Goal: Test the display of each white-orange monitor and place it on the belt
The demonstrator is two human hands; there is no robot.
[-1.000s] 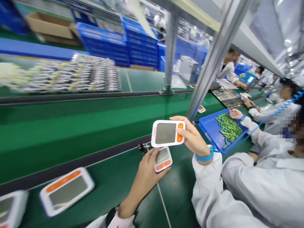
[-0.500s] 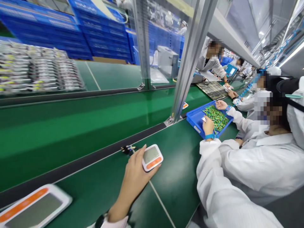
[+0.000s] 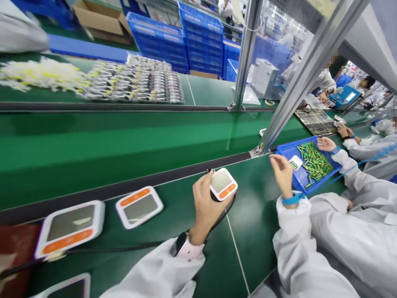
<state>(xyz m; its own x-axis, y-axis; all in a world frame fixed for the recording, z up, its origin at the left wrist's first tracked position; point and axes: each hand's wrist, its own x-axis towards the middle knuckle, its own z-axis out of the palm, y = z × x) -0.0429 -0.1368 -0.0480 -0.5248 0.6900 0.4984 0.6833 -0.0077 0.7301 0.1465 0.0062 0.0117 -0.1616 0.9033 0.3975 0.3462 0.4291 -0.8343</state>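
While the left hand (image 3: 208, 203) pinches a small white monitor (image 3: 223, 185), fingers on its left edge, a black cord (image 3: 230, 207) loops past the wrist over the green bench (image 3: 251, 244). From that monitor, three more white monitors (image 3: 139, 207) sit around 8 to 9 o'clock, the lowest cut off by the view.

At 3 o'clock, the right hand (image 3: 281, 170) is over the left rim of a blue tray (image 3: 300, 180). Its fingers are bent; I cannot tell if they pinch anything. A white case (image 3: 295, 162), green batteries (image 3: 314, 163) and another worker's hand (image 3: 326, 144) show there too. At 2 o'clock, a slanted metal post (image 3: 305, 85) blocks some of the view. Past the green belt (image 3: 124, 136), wrapped packs (image 3: 136, 80) lie toward 10 and 11, blue crates (image 3: 201, 45) at 12.

Half a second ago, the right hand was farther inside the tray. The white case now shows clearly. More monitors have come into view.
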